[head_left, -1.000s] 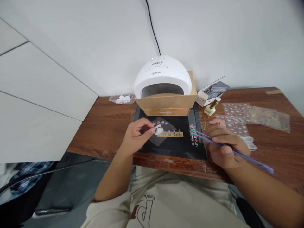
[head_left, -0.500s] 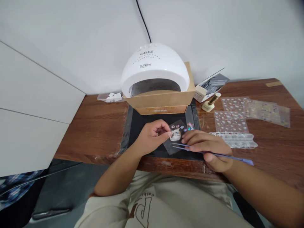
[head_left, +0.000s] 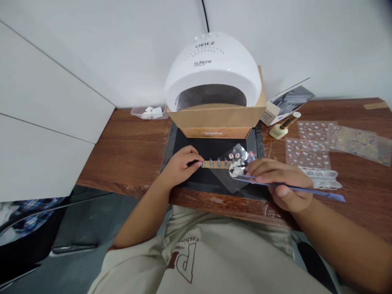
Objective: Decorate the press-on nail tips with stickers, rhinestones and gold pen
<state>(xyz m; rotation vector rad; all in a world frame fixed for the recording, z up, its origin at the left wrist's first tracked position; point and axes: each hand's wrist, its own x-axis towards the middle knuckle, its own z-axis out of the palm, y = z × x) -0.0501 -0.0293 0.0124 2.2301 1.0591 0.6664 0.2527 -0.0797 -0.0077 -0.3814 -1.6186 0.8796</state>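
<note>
Your left hand (head_left: 183, 165) has thumb and forefinger almost together at the nine o'clock end of the nail-tip strip (head_left: 214, 164), mid-mat; whether they grip it, I cannot tell. Your right hand (head_left: 284, 183), at four o'clock, curls its fingers closed round the purple tweezers (head_left: 324, 193), tips at the clear sticker sheet (head_left: 233, 183). From the black mat (head_left: 196, 183), the white lamp (head_left: 214, 77) stands at twelve, polish bottle (head_left: 278, 131) at two.

Cord (head_left: 206, 16): cut off by the top edge.
Tweezers (head_left: 324, 194): middle hidden by the right hand (head_left: 286, 183).
Strip (head_left: 214, 164): right end hidden at the sheet (head_left: 228, 179).
Tray (head_left: 324, 179): left end behind the same hand.
Orange box (head_left: 196, 132): print too small to read.
</note>
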